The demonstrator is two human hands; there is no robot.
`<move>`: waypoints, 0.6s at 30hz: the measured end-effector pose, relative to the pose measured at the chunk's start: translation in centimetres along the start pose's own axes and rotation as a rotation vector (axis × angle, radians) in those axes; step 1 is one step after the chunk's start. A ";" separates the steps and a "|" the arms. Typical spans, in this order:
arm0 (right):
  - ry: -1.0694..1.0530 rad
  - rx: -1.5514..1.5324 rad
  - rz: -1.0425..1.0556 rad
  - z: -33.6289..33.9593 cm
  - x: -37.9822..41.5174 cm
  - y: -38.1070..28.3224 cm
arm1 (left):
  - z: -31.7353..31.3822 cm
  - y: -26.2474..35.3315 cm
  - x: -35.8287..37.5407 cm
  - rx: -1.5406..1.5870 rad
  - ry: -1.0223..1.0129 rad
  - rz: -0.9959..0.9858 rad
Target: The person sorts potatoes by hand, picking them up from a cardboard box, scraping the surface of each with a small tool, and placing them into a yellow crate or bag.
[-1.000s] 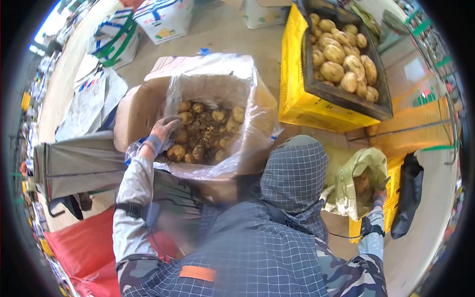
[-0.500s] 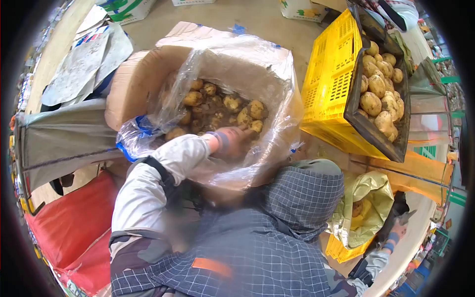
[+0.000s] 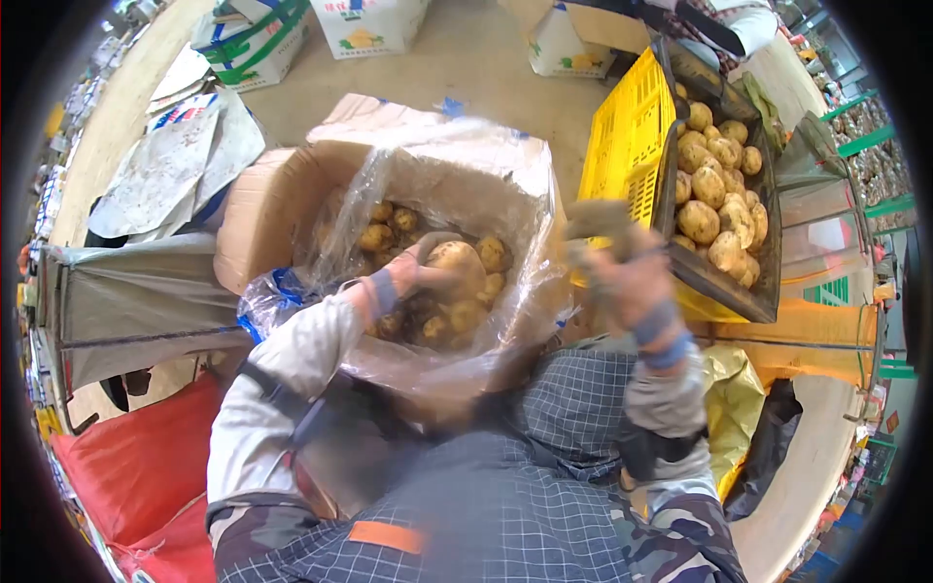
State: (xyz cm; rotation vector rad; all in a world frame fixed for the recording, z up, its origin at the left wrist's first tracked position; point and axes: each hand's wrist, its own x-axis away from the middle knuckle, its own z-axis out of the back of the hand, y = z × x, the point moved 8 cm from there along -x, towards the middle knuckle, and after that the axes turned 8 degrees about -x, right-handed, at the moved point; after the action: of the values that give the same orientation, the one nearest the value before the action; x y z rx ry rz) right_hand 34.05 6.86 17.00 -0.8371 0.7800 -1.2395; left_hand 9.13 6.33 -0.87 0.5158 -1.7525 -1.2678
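In the head view my gloved left hand [image 3: 416,270] is curled round a large pale potato [image 3: 455,258], above the plastic-lined cardboard box [image 3: 258,219]. Below it in the box lie more muddy potatoes [image 3: 377,237]. Motion smears my right hand [image 3: 627,277], which is raised between the box and the yellow crate [image 3: 612,146]; its fingers cannot be made out. Close by, a black crate [image 3: 714,275] is heaped with cleaner potatoes [image 3: 714,185].
Grey sacks [image 3: 160,160] lie at the left, with red cloth [image 3: 146,457] nearer me. A golden bag [image 3: 729,408] is beside my right arm. Printed cartons [image 3: 364,24] stand at the back. At the top right another person's sleeve [image 3: 743,24] shows.
My left hand has come up from the bottom of the box with a potato in it. My right hand has swung from the lower right up beside the box. The view has shifted.
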 end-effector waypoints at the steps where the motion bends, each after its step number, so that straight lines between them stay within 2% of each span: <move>1: -0.025 0.044 -0.044 -3.4 -0.4 0.8 | 0.5 2.1 1.6 0.085 -0.015 -0.073; 3: -0.065 -0.024 -0.101 -8.7 -0.6 3.0 | 1.1 5.1 4.4 0.057 -0.007 -0.215; 5: -0.125 -0.188 -0.130 -12.3 -0.8 4.4 | -0.8 9.5 8.6 0.361 -0.058 -0.181; 8: -0.264 -0.196 -0.164 -13.8 -1.2 3.7 | 0.3 10.0 10.9 -0.018 0.155 -0.406; 9: -0.291 -0.162 -0.146 -13.9 -1.2 3.0 | 0.3 10.8 10.9 -0.019 0.142 -0.394; 12: -0.279 -0.069 -0.009 -13.7 -0.9 -0.1 | 0.4 8.7 11.2 -0.119 0.283 -0.432; 14: -0.289 -0.115 0.002 -13.5 -0.6 -1.6 | -0.1 8.3 11.5 0.240 0.203 -0.377; 16: -0.401 -0.112 -0.086 -14.0 -1.3 -1.7 | -0.1 5.9 10.5 0.786 0.025 -0.309; 17: -0.457 -0.111 -0.134 -14.3 -1.3 -1.4 | -0.1 5.5 10.3 0.905 -0.038 -0.283; 18: -0.433 0.035 -0.148 -14.4 -1.3 -1.1 | -0.1 5.2 10.3 0.978 -0.048 -0.266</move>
State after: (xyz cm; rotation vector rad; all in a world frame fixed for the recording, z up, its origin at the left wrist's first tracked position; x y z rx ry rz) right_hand 20.89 6.36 11.04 -1.1019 0.3512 -1.1405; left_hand 4.71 0.61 8.06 1.3009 -2.3386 -0.4929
